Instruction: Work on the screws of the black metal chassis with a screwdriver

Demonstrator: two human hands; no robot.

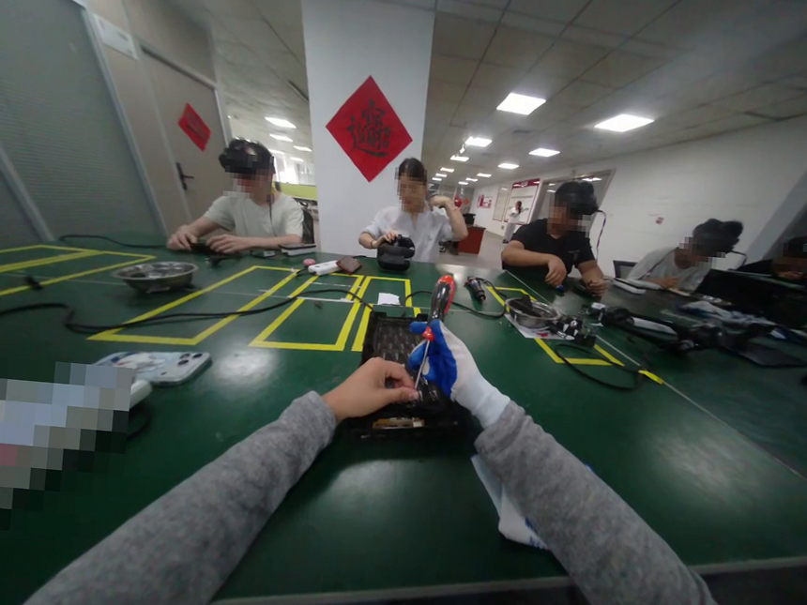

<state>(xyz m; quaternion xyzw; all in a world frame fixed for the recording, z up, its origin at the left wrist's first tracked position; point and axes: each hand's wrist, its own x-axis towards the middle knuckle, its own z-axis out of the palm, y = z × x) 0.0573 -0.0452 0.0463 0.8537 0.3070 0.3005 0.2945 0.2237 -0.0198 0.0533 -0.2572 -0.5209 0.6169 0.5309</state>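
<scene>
A screwdriver (441,298) with a red and black handle stands nearly upright, its shaft pointing down. My right hand (449,361), in a white and blue work glove, is closed around it below the thick part of the handle. Beside the shaft's lower end is my bare left hand (373,387), thumb and fingers drawn together in a pinch; whatever is between them is too small to make out. Both hands are over an open black case (391,332) with a textured inside. A brownish-gold strip (397,423) shows along its near side. The screwdriver's tip is hidden by my fingers.
On the green table (272,508), a phone (158,366) lies to the left, near a metal bowl (156,274). A cloth (509,509) lies under my right forearm. Cables cross the table beyond the case. Another bowl (531,312) is at right; several people sit opposite.
</scene>
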